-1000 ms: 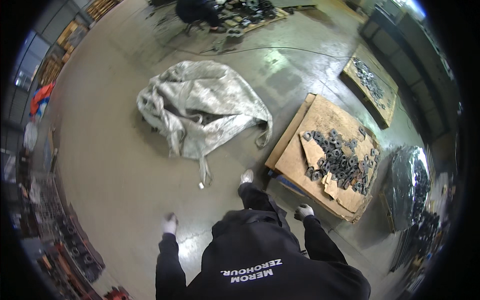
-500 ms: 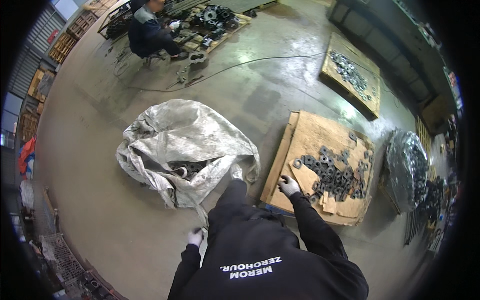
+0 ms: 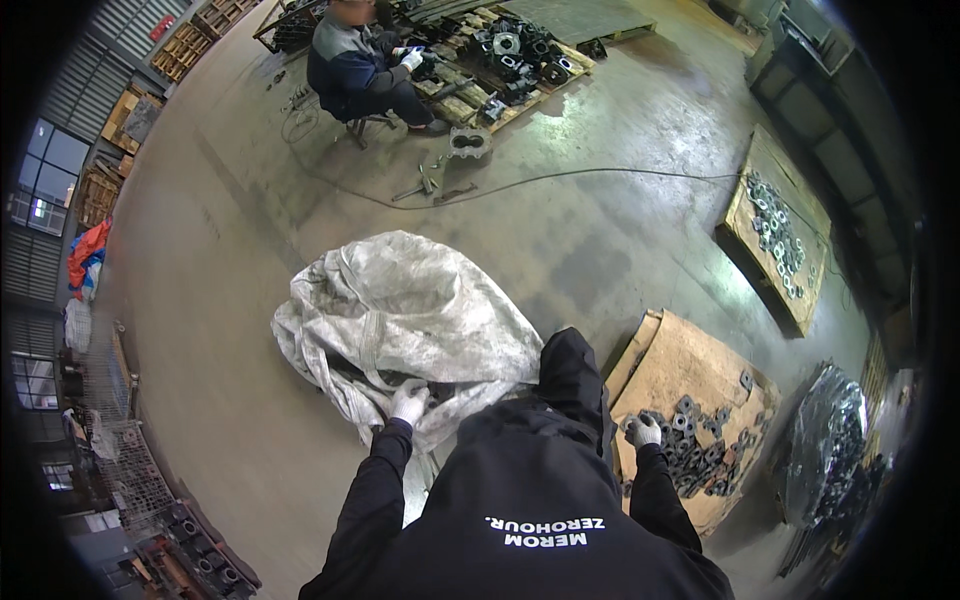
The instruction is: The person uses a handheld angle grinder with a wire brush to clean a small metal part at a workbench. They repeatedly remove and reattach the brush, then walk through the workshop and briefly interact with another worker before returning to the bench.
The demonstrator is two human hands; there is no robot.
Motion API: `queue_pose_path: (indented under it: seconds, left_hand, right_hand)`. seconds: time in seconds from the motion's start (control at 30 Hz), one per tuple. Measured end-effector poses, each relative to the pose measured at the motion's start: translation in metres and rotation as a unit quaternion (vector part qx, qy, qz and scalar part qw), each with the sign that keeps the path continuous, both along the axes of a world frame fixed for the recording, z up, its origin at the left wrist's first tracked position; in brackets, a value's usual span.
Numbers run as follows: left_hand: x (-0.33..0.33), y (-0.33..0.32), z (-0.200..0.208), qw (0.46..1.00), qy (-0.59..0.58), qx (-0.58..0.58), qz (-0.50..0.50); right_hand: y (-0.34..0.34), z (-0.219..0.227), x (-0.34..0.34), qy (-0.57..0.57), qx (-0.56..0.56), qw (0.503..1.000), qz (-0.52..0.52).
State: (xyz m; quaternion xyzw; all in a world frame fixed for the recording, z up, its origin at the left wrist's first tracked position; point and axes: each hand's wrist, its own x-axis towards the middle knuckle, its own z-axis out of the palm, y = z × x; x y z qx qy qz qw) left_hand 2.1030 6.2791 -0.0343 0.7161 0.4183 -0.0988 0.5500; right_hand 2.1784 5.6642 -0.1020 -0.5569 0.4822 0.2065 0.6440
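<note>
A large greyish-white woven sack stands on the floor in front of me, its top folded loosely over. At a gap in its near side is my left hand, in a white glove; its fingertips are lost among the folds and dark contents. My right hand, gloved the same way, is over the left part of a pile of dark metal parts with holes in them. Its fingers look curled, and whatever they hold is too small to make out. The parts lie on a cardboard-topped pallet.
A person sits on a stool by a pallet of dark castings. A cable crosses the floor near loose tools. Another pallet holds metal rings, and a plastic-wrapped load stands at right. Wire cages line the left.
My left hand has moved from beside my body up to the sack's gap. My right hand has shifted along the pallet to the pile. The whole view has also turned and shifted.
</note>
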Motion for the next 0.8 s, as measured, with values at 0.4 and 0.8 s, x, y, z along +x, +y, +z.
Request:
queue_pose_path:
  seconds: [0.4,0.8]
  left_hand:
    - [0.162,-0.032,0.012,0.984,0.143,-0.036,0.105]
    - [0.314,-0.004,-0.031,0.956,0.097,-0.114,0.253]
  right_hand:
    - [0.162,0.006,0.466,-0.11,-0.087,0.936,0.322]
    - [0.54,0.134,0.791,-0.205,-0.001,0.793,0.574]
